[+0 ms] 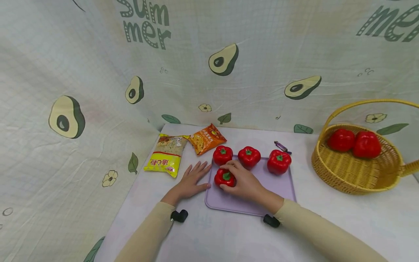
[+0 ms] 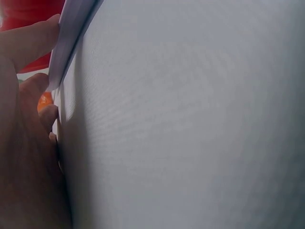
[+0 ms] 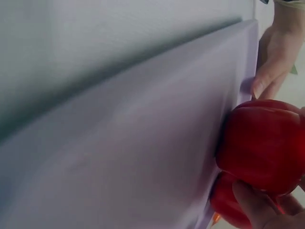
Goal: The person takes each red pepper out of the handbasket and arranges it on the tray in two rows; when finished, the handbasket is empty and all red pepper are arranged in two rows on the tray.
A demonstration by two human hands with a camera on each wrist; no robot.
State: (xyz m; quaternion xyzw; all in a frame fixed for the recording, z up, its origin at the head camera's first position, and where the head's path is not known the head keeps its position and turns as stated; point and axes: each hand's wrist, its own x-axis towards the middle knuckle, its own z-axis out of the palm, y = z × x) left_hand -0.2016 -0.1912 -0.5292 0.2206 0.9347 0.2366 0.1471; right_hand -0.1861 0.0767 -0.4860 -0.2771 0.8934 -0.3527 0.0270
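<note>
Red bell pepper [image 1: 225, 177], green-stemmed, sits in the grasp of the right hand [image 1: 243, 182], thumb and fingers curled round its sides. Position: over the lilac tray [image 1: 229, 204], between 9 and 10 o'clock from the tray's centre (12 o'clock points away from the person). Cannot tell whether its base touches the tray.

Left hand [image 1: 191, 182] apart from the right, at the held pepper's 9 o'clock: fingers spread, holding nothing, thumb against the tray's 9 o'clock rim. Left wrist view agrees on the thumb; pale table [image 1: 203, 236] fills most of it.

Three more peppers along the tray's 12 o'clock edge, clocked from the held one: nearest pepper [image 1: 223, 155] at 12, middle pepper [image 1: 249, 157] close to 2, third pepper [image 1: 279, 162] between 2 and 3. Small purple packet [image 1: 282, 147] lies just past that third one.

Orange bag [image 1: 206, 140] at 11 o'clock, yellow bag [image 1: 165, 156] near 10, their facing corners meeting or almost so. Wicker basket [image 1: 334, 178] well apart, close to 3 o'clock, arched handle up, two peppers [image 1: 367, 145] inside, side by side.

Beige sleeves [image 1: 327, 233] on both arms; small black device [image 1: 179, 216] at each wrist. Printed cloth [image 1: 262, 43] hangs beyond the table at 12 o'clock, avocados and leaves on it.
</note>
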